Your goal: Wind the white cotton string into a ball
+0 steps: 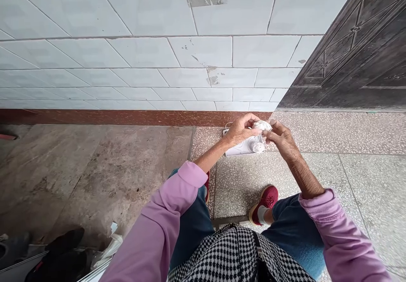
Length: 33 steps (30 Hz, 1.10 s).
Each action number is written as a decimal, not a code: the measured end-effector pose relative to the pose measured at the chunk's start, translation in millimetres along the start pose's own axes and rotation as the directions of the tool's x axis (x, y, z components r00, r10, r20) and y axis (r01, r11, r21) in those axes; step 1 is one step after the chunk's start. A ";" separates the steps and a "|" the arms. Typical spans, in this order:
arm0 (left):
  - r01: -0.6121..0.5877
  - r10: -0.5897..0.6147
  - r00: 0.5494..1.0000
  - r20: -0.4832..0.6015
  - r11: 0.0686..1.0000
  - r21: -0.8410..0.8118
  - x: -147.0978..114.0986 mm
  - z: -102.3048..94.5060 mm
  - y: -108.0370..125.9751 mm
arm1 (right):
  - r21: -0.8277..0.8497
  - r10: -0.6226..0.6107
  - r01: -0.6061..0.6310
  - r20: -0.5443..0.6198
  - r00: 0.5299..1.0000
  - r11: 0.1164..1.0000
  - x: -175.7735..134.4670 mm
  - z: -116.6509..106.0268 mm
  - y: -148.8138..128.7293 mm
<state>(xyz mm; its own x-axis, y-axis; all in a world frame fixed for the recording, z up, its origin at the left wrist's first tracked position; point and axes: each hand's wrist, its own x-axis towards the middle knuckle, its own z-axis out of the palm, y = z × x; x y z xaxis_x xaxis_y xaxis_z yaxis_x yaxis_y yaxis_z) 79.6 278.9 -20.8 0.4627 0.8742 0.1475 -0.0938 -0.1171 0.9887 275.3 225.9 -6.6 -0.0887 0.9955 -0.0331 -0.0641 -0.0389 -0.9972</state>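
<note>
Between my two hands is a small white bundle (262, 125), soft-looking and rounded; its exact kind is too small to make out. My left hand (241, 130) grips it from the left, thumb below and fingers above. From the other side, my right hand (280, 136) pinches its right edge with thumb and fingertips. Under the hands, a shallow white tray or box (236, 150) rests on the floor, partly hidden by my left hand. Inside it, near the right end, stands a round white object (257, 147) that looks like a wound spool.
A white tiled wall (142, 53) with a red-brown base strip rises in front. A dark carved door (355, 58) stands at the right. Speckled tiles (234, 189) and my red shoe (268, 199) are below. Dark shoes (63, 248) lie at lower left.
</note>
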 end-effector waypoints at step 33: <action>0.339 -0.391 0.896 -0.210 0.908 -0.245 9.5 -11.3 9.2 | -0.658 -0.044 0.199 0.244 0.969 0.727 -10.8 7.2 43.8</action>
<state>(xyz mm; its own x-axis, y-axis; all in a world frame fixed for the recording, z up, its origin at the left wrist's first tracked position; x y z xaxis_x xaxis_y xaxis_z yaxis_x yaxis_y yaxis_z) 73.2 291.5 -10.6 0.2661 0.9281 -0.2606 -0.1443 0.3056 0.9411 266.3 212.8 -49.4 -0.3258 0.9450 0.0280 0.5895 0.2262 -0.7754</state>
